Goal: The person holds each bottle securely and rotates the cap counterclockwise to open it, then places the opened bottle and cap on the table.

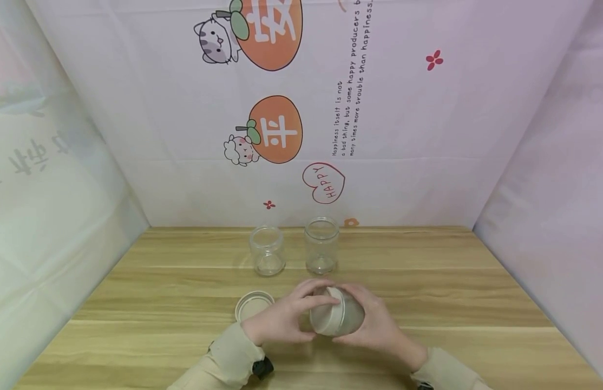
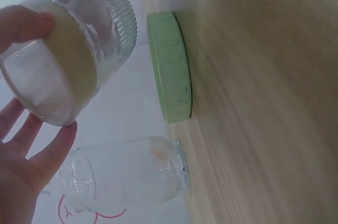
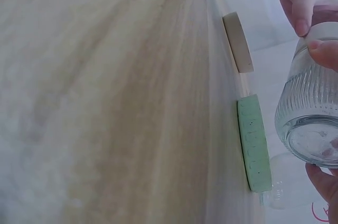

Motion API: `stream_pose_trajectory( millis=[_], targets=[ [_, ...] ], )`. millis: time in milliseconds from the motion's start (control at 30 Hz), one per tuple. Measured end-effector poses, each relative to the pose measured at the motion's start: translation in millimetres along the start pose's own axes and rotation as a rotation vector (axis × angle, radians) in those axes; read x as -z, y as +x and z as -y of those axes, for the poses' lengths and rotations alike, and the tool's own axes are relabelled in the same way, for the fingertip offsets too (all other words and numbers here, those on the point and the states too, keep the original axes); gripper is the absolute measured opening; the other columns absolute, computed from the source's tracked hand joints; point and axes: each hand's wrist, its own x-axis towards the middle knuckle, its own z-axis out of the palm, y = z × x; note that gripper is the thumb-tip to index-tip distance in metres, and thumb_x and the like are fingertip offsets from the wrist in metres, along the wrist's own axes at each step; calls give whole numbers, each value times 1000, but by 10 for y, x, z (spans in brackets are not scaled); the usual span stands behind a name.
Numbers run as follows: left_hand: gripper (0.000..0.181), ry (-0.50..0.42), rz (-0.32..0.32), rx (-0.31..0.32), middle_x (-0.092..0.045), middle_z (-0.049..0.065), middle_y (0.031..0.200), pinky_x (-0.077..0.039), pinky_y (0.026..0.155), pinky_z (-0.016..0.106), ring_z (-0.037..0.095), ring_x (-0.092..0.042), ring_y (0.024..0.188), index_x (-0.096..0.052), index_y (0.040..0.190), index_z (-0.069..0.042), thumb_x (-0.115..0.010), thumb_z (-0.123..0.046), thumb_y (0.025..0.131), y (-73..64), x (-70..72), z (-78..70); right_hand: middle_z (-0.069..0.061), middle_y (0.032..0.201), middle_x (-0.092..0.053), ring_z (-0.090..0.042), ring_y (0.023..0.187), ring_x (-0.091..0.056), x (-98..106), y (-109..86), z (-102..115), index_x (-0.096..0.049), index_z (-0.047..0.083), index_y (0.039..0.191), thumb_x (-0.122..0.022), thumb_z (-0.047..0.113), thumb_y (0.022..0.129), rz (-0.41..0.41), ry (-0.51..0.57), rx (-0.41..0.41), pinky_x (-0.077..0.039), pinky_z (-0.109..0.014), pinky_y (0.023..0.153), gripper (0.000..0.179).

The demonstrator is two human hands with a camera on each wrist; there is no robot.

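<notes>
Both hands hold a ribbed glass jar tilted on its side above the table. Its mouth end, with a cream-coloured lid, faces left in the head view, and its round base points to the right. My left hand grips around the lid end, thumb and fingers spread about its rim. Around the glass body curls my right hand. A green lid lies on the table beneath the jar; in the head view it is hidden. Behind my left wrist lies a beige lid, partly covered.
Two clear glass jars without lids stand at the back of the wooden table: a shorter left jar and a taller right jar. A printed white cloth hangs behind them, and pale cloth walls close both sides.
</notes>
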Motion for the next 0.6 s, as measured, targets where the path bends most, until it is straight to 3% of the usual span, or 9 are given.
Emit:
stream_pose_trajectory(
  millis=[233,500,600],
  targets=[
    [76,-29,-9,136,-41,7,139,-46,100,34,23,-42,127,-49,131,-19,-85,-15,64,3,27,-50,-5,119,-61,-18,100,-60,4,5,-2,-54,8,123,-93,31,48,-13,8,17,-54,-34,79,87],
    [77,-56,-25,207,-43,5,134,-48,95,30,19,-46,121,-47,134,-19,-84,-23,68,7,7,-54,-7,119,-61,-20,100,-60,6,5,-11,-54,7,123,-93,31,47,-12,-17,19,-55,-35,79,88],
    [75,-113,-29,246,-43,4,132,-50,89,23,18,-47,118,-47,135,-18,-84,-23,69,15,7,-62,-7,118,-62,-20,100,-61,10,9,-10,-55,7,122,-93,30,46,-14,-35,13,-55,-36,79,89]
  ],
)
